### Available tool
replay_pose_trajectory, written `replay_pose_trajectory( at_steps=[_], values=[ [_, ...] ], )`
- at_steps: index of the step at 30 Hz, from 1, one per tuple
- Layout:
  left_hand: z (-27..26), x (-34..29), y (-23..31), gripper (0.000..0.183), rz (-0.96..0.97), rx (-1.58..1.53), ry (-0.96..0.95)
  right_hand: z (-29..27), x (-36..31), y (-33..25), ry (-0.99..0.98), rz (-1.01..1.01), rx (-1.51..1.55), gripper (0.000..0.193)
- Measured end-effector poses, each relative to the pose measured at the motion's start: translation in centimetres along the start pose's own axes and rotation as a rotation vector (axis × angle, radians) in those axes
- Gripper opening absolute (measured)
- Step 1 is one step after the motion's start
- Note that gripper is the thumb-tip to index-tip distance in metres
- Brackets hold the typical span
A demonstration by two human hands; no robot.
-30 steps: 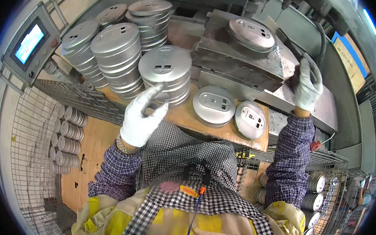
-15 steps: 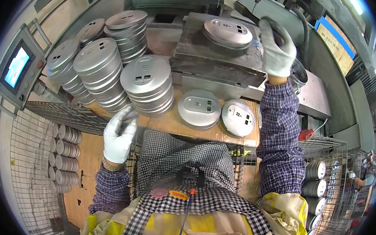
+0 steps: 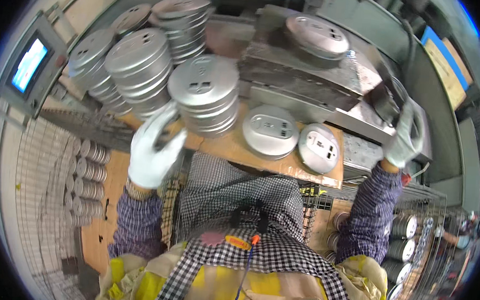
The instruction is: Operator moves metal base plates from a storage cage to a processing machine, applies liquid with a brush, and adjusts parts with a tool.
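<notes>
The gloved left hand [image 3: 155, 150] has risen, fingers curled loosely empty, beside the nearest stack of metal discs [image 3: 204, 101], while the right hand [image 3: 406, 135] has dropped, gripping the press's edge [image 3: 383, 101].

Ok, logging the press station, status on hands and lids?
Left hand open, gloved, just below nearest lid stack. Right hand on press edge. One lid on the die.

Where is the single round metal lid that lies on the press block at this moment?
In the head view, the round metal lid lies on top of the grey press block, upper centre-right, behind the two loose lids on the wooden board.
</notes>
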State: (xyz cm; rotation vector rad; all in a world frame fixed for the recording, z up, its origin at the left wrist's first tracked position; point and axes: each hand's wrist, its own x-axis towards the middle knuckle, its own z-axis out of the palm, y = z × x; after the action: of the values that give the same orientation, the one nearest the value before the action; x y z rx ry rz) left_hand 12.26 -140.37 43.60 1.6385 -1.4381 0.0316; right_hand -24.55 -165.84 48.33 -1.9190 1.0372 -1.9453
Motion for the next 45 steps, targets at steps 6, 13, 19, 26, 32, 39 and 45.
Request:
replay_pose_trajectory(
  at_steps=[6, 13, 19, 26, 32, 39, 45],
  values=[
    [-1.4, 5.0, 0.4, 0.057, 0.146, 0.438, -0.202, -6.1, -3.0, 3.5, -0.032, -0.198, -0.317, 0.022],
    [-0.7, 7.8, -0.4, 0.054, 0.252, 0.594, -0.36, -11.0, -4.5, 3.7, 0.165, 0.251, -0.014, 0.024],
    [-0.4, 10.3, -0.8, 0.045, 0.355, 0.56, -0.466, -11.7, -4.6, 3.1, 0.236, 0.146, -0.105, 0.02],
    [3.5, 11.6, 2.9, 0.055, 0.143, 0.664, -0.152, -9.4, -4.8, 2.8, 0.263, 0.337, 0.07, 0.019],
    [7.3, 12.1, 4.1, 0.069, -0.112, 0.881, -0.204, -8.4, -2.9, 4.1, 0.305, 0.238, 0.009, 0.023],
    [5.9, 10.7, 2.0, 0.048, -0.237, 0.282, -0.237, -8.3, 4.8, 9.3, -0.176, 0.086, -0.664, 0.028],
    [4.8, 10.8, 1.3, 0.048, -0.18, 0.201, -0.361, -6.1, 6.4, 11.9, -0.399, 0.261, -0.728, 0.038]
  ],
)
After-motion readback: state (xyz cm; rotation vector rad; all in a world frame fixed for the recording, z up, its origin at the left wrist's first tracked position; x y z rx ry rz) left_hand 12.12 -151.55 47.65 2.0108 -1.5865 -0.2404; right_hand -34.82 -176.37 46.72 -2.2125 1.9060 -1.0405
